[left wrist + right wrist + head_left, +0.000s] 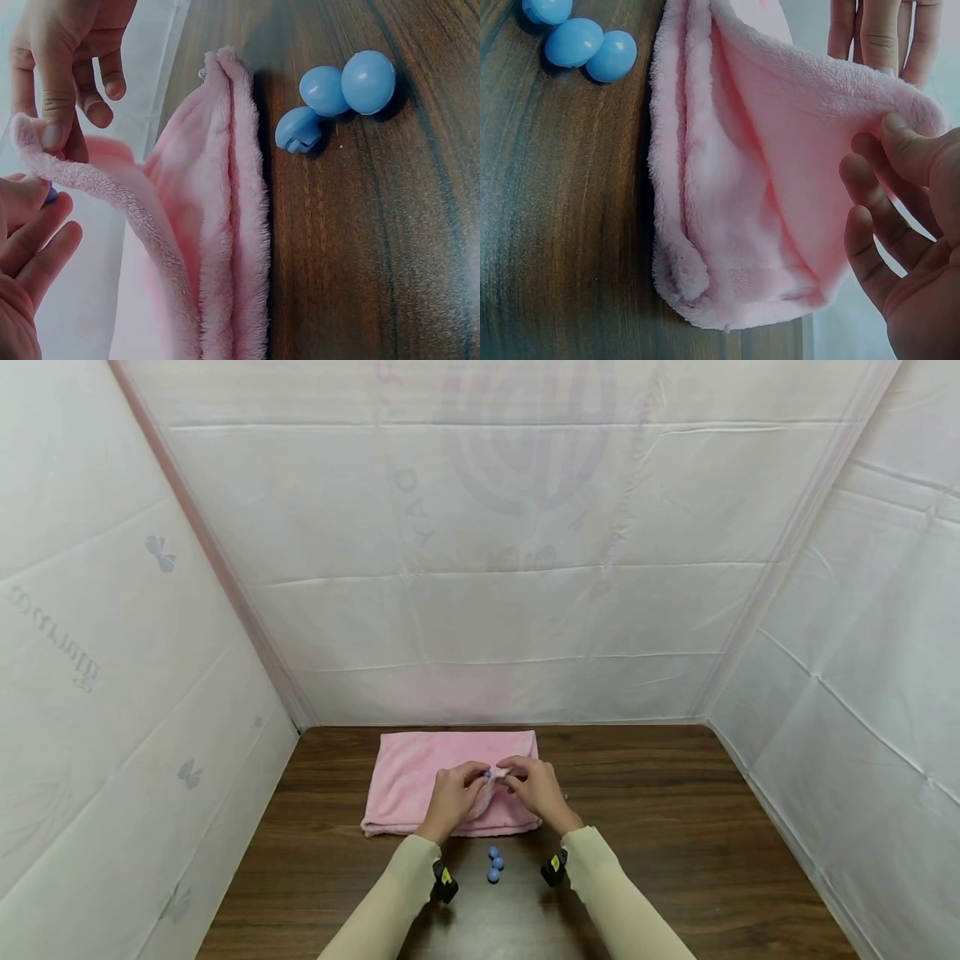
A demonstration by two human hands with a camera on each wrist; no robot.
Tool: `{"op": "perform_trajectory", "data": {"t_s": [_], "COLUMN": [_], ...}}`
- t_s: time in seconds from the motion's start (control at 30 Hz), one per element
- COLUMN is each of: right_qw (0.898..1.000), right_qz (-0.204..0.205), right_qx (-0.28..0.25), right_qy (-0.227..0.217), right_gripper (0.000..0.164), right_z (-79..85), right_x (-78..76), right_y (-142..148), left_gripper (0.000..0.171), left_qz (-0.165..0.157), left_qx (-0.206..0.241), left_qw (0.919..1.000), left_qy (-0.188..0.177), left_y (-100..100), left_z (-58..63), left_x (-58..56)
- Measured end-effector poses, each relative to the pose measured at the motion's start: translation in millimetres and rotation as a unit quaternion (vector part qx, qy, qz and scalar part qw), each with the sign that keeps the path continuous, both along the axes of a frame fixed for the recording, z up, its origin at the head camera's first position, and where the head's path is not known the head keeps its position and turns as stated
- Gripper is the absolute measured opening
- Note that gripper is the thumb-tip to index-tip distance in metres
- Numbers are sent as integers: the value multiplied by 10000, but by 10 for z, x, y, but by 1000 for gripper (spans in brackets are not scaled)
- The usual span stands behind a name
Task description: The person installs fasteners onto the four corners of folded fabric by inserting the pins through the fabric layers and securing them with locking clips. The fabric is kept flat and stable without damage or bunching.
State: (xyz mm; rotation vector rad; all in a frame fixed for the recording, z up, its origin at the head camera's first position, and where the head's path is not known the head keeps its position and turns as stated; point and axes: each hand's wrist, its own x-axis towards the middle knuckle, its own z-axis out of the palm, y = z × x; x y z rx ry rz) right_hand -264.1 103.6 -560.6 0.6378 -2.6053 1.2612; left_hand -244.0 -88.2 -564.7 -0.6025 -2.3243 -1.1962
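Note:
A folded pink fleece blanket (427,777) lies on the table, its near edge partly lifted. My right hand (538,787) pinches the lifted edge between thumb and fingers. Close beside it, my left hand (450,797) pinches a small blue fastener (51,195) at the blanket's edge; fingers and cloth hide most of it. Three similar blue fasteners with round, glossy caps sit together on the table in front of the blanket. One fastener (298,130) is tipped and shows a notched underside; another fastener (368,82) stands cap upward.
The dark wood-grain table (637,827) meets a pale sheeted wall (480,635) at the back, with more sheeting on the left and right. A black wrist camera (444,882) is strapped at the left sleeve, another wrist camera (554,868) at the right.

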Motion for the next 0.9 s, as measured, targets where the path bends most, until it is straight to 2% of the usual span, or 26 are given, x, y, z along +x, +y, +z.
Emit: {"op": "perform_trajectory", "data": {"t_s": [0.33, 0.63, 0.77, 0.9], "right_qw": [9999, 10000, 10000, 10000], "right_qz": [3, 6, 5, -19], "right_qx": [-47, -44, -14, 11], "right_qy": [-109, -26, -6, 69], "right_gripper": [17, 13, 12, 10], "right_z": [9, -1, 6, 17], "right_x": [-8, -15, -20, -31], "right_y": [-4, 3, 11, 24], "left_gripper": [16, 16, 19, 24], "left_qz": [-45, -39, -181, -455], "left_qx": [-191, -224, -160, -31], "left_qw": [9998, 9997, 9997, 9989], "left_qy": [-59, -31, 68, 96], "left_y": [40, 64, 58, 34], "left_z": [24, 32, 17, 30], "left_x": [-24, -18, -6, 30]}}
